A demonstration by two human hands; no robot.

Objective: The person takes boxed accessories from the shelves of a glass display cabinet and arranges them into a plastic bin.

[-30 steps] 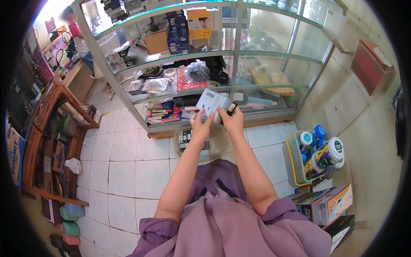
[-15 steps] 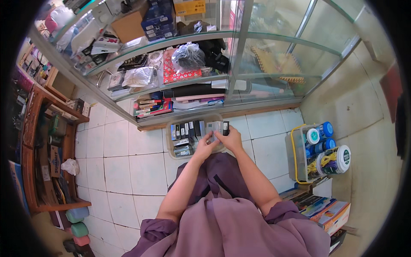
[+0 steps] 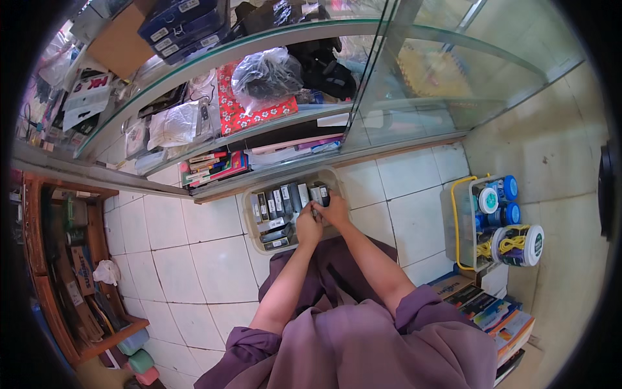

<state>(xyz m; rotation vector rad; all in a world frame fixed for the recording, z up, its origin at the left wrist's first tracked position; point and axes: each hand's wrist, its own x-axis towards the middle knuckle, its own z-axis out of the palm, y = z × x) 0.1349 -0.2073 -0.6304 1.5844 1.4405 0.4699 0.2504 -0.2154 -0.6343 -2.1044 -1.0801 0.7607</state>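
Observation:
Below me on the floor, a translucent plastic bin (image 3: 249, 217) holds several small, narrow boxes (image 3: 278, 201), mostly dark with white labels, standing in rows or lying flat. My right hand (image 3: 334, 209) grips small dark-and-silver boxes (image 3: 318, 193) at the bin's right end. My left hand (image 3: 310, 223) is beside it, fingers curled up toward the same boxes; what its fingertips hold is partly hidden.
A glass display cabinet (image 3: 304, 162) with packed shelves stands just beyond the bin. At right, a plastic basket (image 3: 453, 217) holds lidded jars, beside stacked boxes (image 3: 505, 330) and the wall. A wooden shelf unit (image 3: 42, 272) stands at left.
The boxes held up in both hands earlier have come down into the bin. My view has tilted down and closer to it; the co-worker seen earlier is out of view.

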